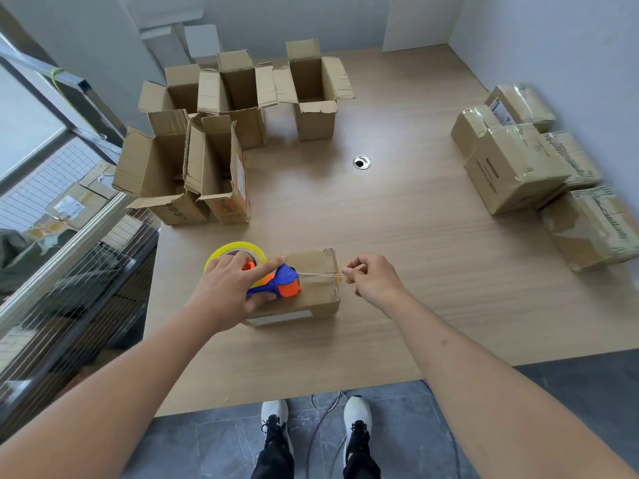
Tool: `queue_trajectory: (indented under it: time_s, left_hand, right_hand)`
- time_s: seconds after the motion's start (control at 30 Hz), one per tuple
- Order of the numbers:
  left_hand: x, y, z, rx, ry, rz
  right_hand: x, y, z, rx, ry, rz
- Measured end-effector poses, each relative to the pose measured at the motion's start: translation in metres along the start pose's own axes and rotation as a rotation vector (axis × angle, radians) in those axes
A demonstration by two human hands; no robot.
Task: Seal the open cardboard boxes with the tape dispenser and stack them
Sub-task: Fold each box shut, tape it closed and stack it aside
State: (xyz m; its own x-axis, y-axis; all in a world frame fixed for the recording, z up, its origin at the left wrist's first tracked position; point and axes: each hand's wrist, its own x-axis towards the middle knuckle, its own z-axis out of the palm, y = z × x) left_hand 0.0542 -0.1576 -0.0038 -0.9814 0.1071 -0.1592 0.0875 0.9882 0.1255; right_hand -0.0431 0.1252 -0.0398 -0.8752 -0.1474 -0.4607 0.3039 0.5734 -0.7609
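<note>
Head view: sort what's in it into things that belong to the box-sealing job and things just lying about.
Job: tape dispenser in left hand; tape end pinched by right hand; closed box; open boxes; sealed boxes.

Lying about: table grommet; floor cable; wire rack.

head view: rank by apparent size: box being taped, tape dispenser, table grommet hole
1. Box being taped, largest, though partly covered.
2. Tape dispenser with its yellow roll, held by the left hand; it sits on that box, so nearness hardly skews this.
3. Grommet hole, smallest, though farther away.

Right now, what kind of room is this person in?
Probably a packing or storeroom: open cardboard boxes wait on a big wooden table, taped boxes sit stacked, and a tape dispenser is in use.
</note>
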Motion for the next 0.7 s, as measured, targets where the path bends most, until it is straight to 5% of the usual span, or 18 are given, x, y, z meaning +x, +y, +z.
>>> queue_trajectory:
  time_s: [0.47, 0.7]
  left_hand:
    - [0.001, 0.002, 0.007, -0.021, 0.044, 0.000]
    - [0.002, 0.002, 0.006, -0.025, 0.042, 0.008]
  right_hand:
    - [0.007, 0.017, 0.022, 0.335, 0.193, 0.244]
    - [0.005, 0.004, 0.048, 0.356, 0.198, 0.184]
